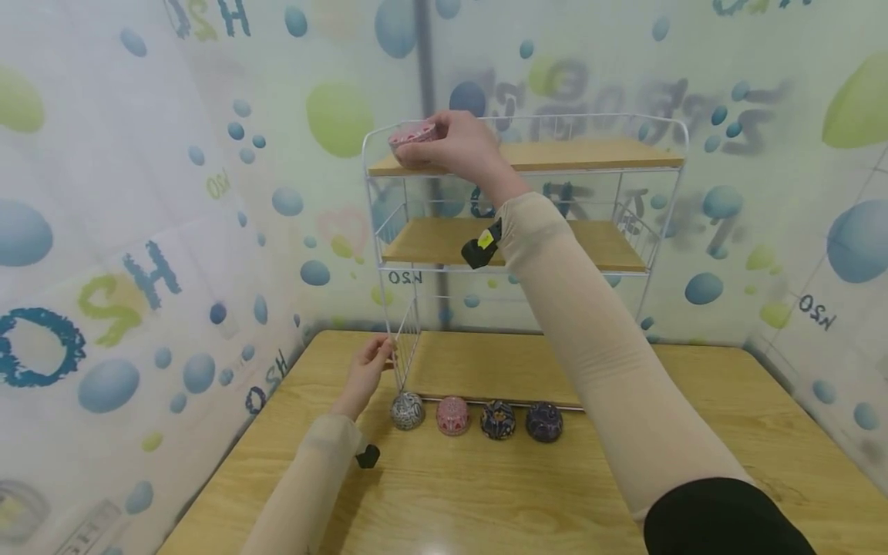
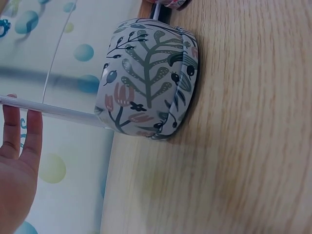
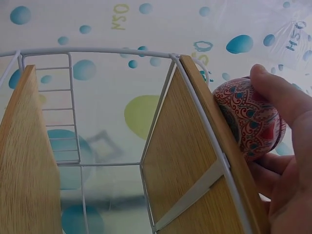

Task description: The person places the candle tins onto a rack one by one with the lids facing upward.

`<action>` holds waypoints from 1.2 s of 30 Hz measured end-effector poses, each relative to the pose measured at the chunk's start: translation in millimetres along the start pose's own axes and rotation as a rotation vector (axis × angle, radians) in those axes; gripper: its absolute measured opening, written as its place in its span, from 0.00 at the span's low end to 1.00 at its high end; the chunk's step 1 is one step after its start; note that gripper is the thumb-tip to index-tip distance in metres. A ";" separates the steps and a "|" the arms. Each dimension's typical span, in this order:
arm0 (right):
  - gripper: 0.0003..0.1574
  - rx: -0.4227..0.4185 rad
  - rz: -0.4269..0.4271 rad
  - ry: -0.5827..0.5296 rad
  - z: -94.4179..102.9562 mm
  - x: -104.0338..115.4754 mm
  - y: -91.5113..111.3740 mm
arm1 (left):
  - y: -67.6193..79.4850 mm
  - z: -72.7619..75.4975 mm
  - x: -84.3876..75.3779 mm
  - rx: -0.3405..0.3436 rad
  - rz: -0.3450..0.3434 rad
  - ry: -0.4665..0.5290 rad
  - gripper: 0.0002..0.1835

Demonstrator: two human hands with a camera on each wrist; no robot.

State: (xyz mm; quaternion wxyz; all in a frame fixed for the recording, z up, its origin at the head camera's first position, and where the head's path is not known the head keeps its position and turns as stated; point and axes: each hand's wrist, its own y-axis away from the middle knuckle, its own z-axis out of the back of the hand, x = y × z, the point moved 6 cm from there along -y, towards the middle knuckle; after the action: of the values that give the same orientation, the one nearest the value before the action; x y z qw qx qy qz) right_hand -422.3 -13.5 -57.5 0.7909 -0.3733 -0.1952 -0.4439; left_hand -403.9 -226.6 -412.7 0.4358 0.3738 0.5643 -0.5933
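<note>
My right hand (image 1: 458, 146) grips a small round tin with a pink and red pattern (image 3: 251, 117), fingers and thumb about its sides. It is at the left end of the rack's top board (image 1: 590, 154); whether its base fully rests there I cannot tell. Low on the left, my left hand (image 1: 368, 370) holds the white wire post (image 2: 63, 113) of the rack, its fingertips partly hidden behind it. Close to that hand stands a white tin with leaf and flower print (image 2: 146, 80). To its right are a pink tin (image 1: 453, 416), a navy patterned tin (image 1: 498, 420) and a dark purple tin (image 1: 544, 422).
The white wire rack has a middle wooden board (image 1: 437, 240) and a bottom board (image 1: 486, 362). It stands toward the back of a wooden table (image 1: 444, 493). Printed sheeting with blue and green dots (image 1: 340, 119) hangs close behind and at both sides.
</note>
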 end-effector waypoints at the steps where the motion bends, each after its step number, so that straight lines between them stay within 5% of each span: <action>1: 0.42 0.006 -0.005 0.003 -0.2 0.2 -0.1 | -0.7 0.5 1.6 -0.001 -0.004 -0.006 0.12; 9: 0.43 0.049 -0.016 0.091 -2.5 -0.9 -1.7 | -0.1 1.6 5.8 0.018 -0.032 -0.039 0.14; 17: 0.43 0.078 -0.042 0.100 -3.5 -0.1 -2.2 | 10.7 -4.9 -26.0 0.043 -0.016 -0.009 0.09; 24: 0.48 0.112 -0.065 0.127 -3.9 -0.5 -2.0 | 10.8 -6.2 -26.0 0.047 -0.015 -0.015 0.10; 36: 0.38 0.116 -0.077 0.137 -3.9 1.1 -3.0 | 11.3 -5.5 -26.8 0.044 -0.020 -0.010 0.09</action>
State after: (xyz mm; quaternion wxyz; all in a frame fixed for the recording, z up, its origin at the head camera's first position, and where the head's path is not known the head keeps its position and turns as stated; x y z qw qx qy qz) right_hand -424.3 -18.1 -58.1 0.8049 -0.2879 -0.1802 -0.4865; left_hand -384.5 -218.3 -392.1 0.4244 0.3743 0.5527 -0.6118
